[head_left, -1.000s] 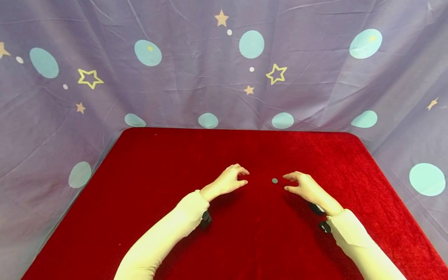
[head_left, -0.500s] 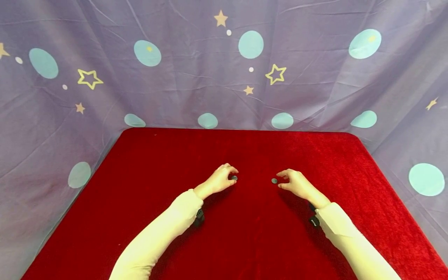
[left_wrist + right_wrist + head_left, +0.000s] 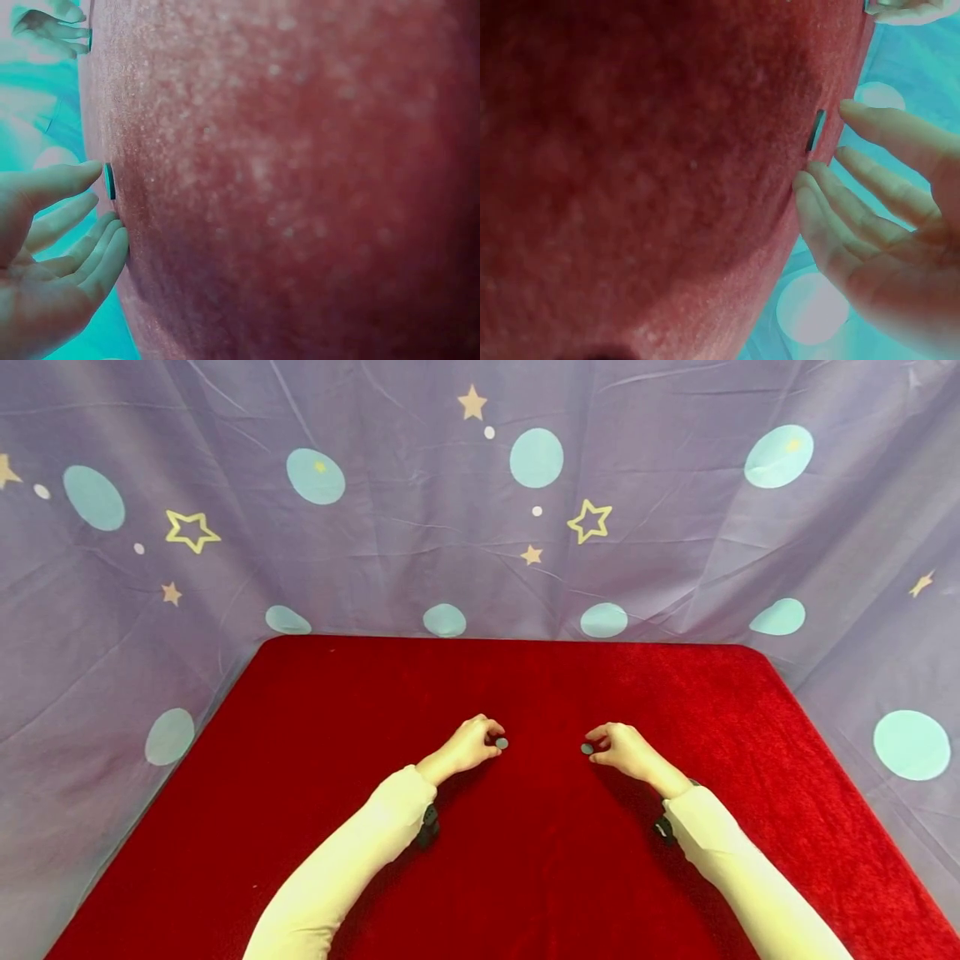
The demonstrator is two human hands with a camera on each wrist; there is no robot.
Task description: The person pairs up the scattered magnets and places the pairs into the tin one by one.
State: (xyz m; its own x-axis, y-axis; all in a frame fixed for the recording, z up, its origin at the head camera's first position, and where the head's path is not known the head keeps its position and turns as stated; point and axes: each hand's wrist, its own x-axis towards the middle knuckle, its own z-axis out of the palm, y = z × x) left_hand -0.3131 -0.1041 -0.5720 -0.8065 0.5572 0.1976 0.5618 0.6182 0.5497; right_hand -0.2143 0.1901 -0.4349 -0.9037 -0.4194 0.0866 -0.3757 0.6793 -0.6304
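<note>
Two small, flat, greyish-green discs lie apart on the red cloth. In the head view, the left disc [image 3: 502, 743] sits at the fingertips of my left hand [image 3: 467, 744]. The thumb reaches its edge in the left wrist view, where the disc [image 3: 110, 181] shows edge-on and the other fingers spread loosely below; whether the thumb touches it I cannot tell. The right disc [image 3: 587, 749] is beside the tips of my right hand [image 3: 624, 750]. Seen from the right wrist, a small gap separates that disc [image 3: 816, 130] from the loosely bent fingers. Neither hand grips anything.
Red velvety cloth [image 3: 525, 860] covers the table. A purple curtain [image 3: 420, 527] with stars and pale blue dots hangs behind it and along both sides. Dark wrist devices show under both sleeves.
My left hand has shifted left, and the left disc, not visible one second ago, has come into view. My right hand has moved left, closer to the right disc. Both discs stay put.
</note>
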